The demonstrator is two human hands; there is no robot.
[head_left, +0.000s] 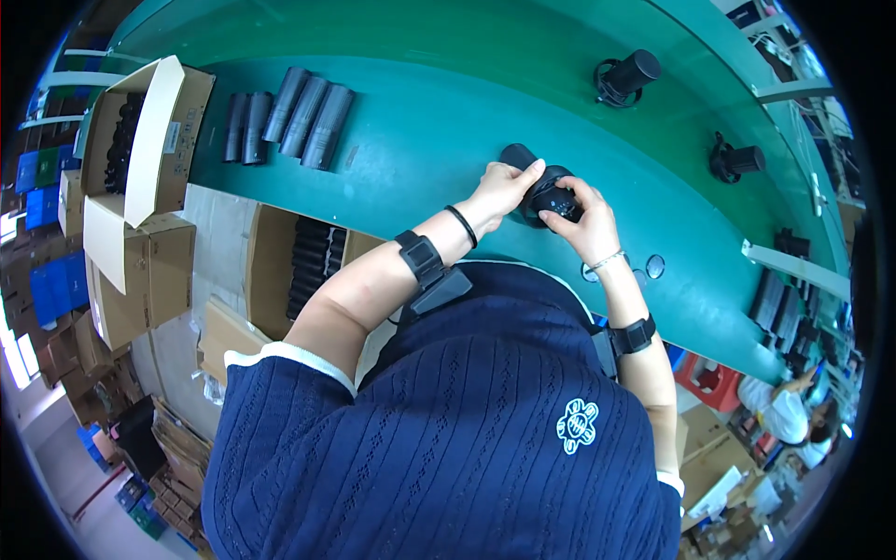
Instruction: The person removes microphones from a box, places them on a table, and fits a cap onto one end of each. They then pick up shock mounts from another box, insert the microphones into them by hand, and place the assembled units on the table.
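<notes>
Over the front part of the green worktop [420, 149], both my hands are on one black cylindrical device with a wide round part [553, 198], which looks like a microphone in a ring mount. My left hand [507, 189] is closed around it from the left, thumb lying along the top. From the right, the fingers and thumb of my right hand [590, 220] grip the round part. What the fingertips press on underneath is hidden. Close to my right wrist lie small round discs, one of them a dark-rimmed disc [655, 267].
Several dark tubes [308, 117] lie at the left of the worktop. Two similar ring-mounted devices [627, 79] [737, 161] stand at the far right. An open carton [168, 140] of black parts is on the left; another carton [266, 271] of black tubes sits below the edge. People [779, 411] are at far right.
</notes>
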